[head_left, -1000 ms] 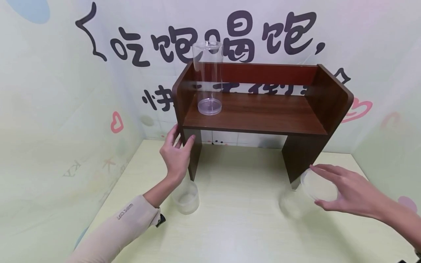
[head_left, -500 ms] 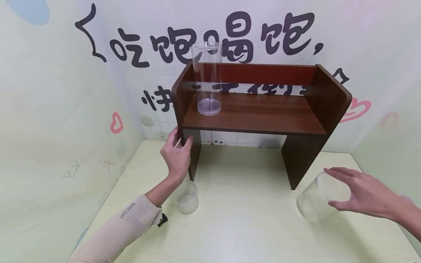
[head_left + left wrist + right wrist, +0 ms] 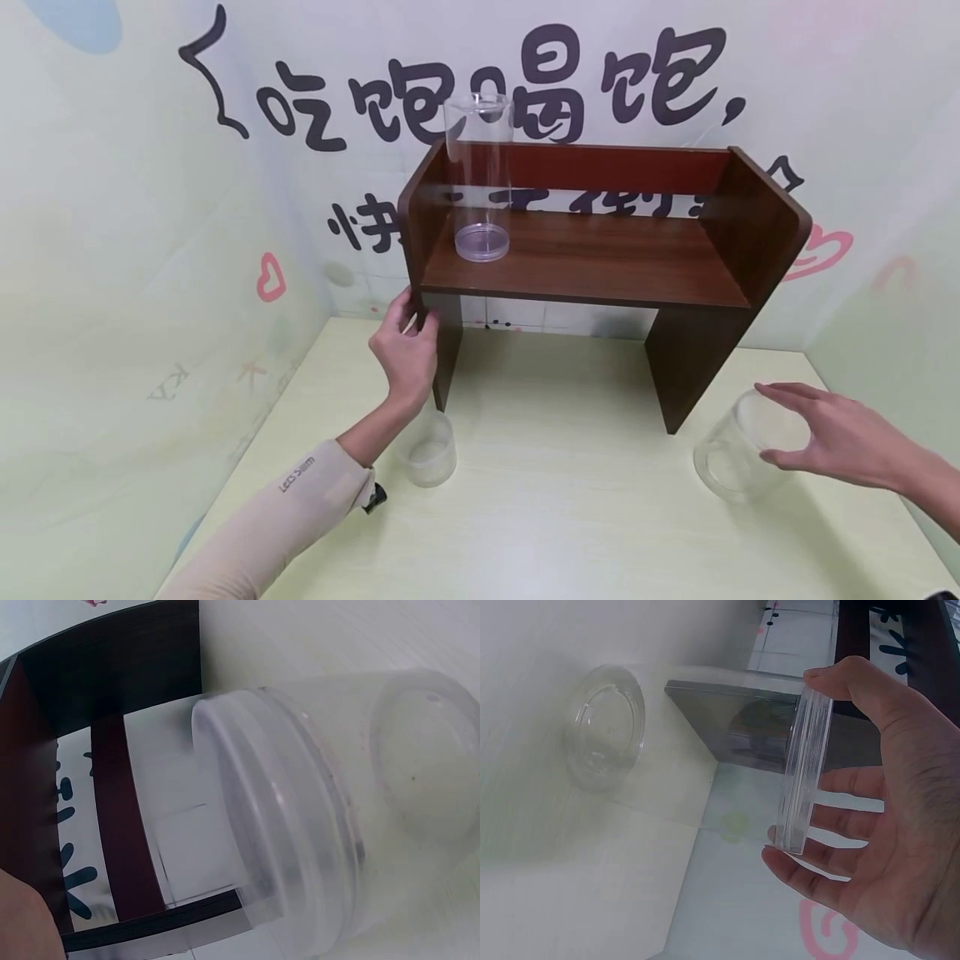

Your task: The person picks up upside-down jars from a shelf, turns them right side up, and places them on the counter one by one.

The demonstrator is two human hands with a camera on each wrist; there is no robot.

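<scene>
Farther than before from the shelf (image 3: 600,260) the left hand (image 3: 406,354) grips, the right hand (image 3: 840,437) pinches a clear jar (image 3: 738,454).

A dark brown wooden shelf (image 3: 592,262) stands on the pale bench (image 3: 555,517) at the centre of the frame. A tall clear container (image 3: 482,196) stands upright at the left end of its upper board. Left of centre, the person's left grip (image 3: 407,354) holds the front edge of the shelf's left side panel, thumb and fingers on either side. Below it, just right of the beige sleeve (image 3: 273,521), a second clear container (image 3: 431,461) is on the bench, partly hidden. At the right of the frame, the right grip (image 3: 840,437) holds the upper end of a third clear container (image 3: 731,462). Across the top, large black characters mark the pale backdrop (image 3: 225,183).
</scene>
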